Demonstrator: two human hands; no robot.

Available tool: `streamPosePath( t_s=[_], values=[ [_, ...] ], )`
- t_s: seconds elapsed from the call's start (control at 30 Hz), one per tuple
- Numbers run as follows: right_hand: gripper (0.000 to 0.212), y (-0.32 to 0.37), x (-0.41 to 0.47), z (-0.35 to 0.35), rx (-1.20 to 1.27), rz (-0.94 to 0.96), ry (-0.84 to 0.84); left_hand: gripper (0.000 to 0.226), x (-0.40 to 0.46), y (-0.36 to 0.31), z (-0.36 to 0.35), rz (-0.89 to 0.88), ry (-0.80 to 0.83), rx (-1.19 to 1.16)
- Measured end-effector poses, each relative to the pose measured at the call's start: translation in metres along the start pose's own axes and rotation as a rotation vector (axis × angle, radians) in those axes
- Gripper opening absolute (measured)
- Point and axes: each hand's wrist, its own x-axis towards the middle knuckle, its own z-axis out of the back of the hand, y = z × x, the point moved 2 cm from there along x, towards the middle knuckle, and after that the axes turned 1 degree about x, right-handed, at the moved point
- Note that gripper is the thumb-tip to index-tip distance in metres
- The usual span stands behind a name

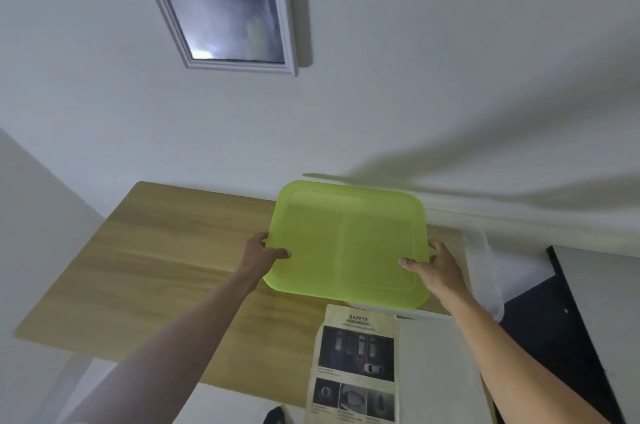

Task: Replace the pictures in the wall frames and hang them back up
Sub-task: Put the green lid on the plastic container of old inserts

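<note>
A lime-green plastic tray [346,240] is held above the wooden table [166,268], tilted slightly. My left hand [261,255] grips its left edge and my right hand [438,268] grips its right edge, thumbs on top. A white-framed picture [228,4] hangs on the white wall above, showing a dark, blurry image behind glass. A printed sheet headed "SAFETY" [356,364], with several dark photos, lies on the table's near right part. Next to it lies a white sheet or board [436,364].
A clear plastic bag [485,271] sits at the table's right end. A dark piece of furniture [568,313] stands to the right of the table. A small black object [277,416] shows at the bottom edge. The wall runs right behind the table.
</note>
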Motion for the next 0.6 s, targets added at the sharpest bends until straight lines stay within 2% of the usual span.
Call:
streamPosePath(
  t_s=[0.2,0.33,0.5,0.6],
  values=[
    [0.079,0.042,-0.019,-0.092,-0.052,0.019,0.056,0.074,0.02,0.024,0.091,0.018,-0.059,0.019],
    [0.097,0.057,-0.027,-0.146,-0.16,0.001,0.081,0.075,0.042,0.038,0.14,0.06,-0.08,0.047],
    [0.096,0.069,-0.034,-0.197,-0.331,-0.033,0.09,0.081,0.071,0.053,0.173,0.088,-0.095,0.1],
    [0.093,0.069,-0.033,-0.218,-0.401,-0.04,0.089,0.078,0.087,0.065,0.178,0.112,-0.066,0.142]
  ],
)
